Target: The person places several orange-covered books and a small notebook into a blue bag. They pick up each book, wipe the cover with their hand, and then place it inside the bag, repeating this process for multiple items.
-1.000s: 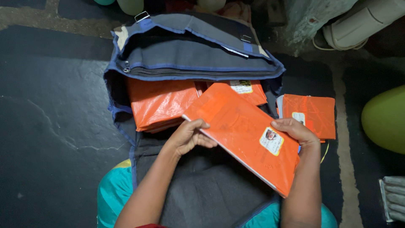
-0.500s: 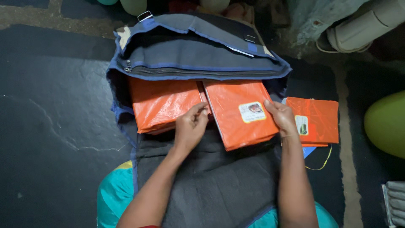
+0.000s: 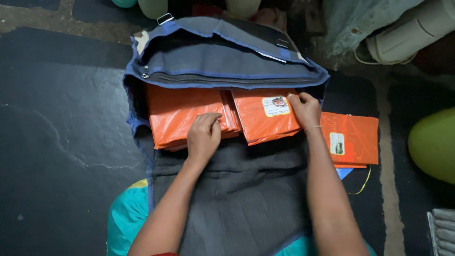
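Books: orange-covered stack (image 3: 182, 116) sits in the grey bag (image 3: 227, 71) mouth at 10 o'clock. Left hand (image 3: 204, 135) lies flat on it, fingers loosely curled, steadying. Right hand (image 3: 305, 109) pinches the labelled book (image 3: 263, 118), edge-first into the bag. Spare book (image 3: 353, 140) at 3 o'clock.

Left arm: bare, reaching forward from the lower left, forearm slanting up and to the right.
Left hand (image 3: 204, 136): palm down, back of the hand up, fingers curled loosely together, knuckles forward.
Right arm: bare, extended nearly straight forward from the lower right.
Right hand (image 3: 304, 109): palm down, fingers bent and pressed forward, thin band at the wrist.
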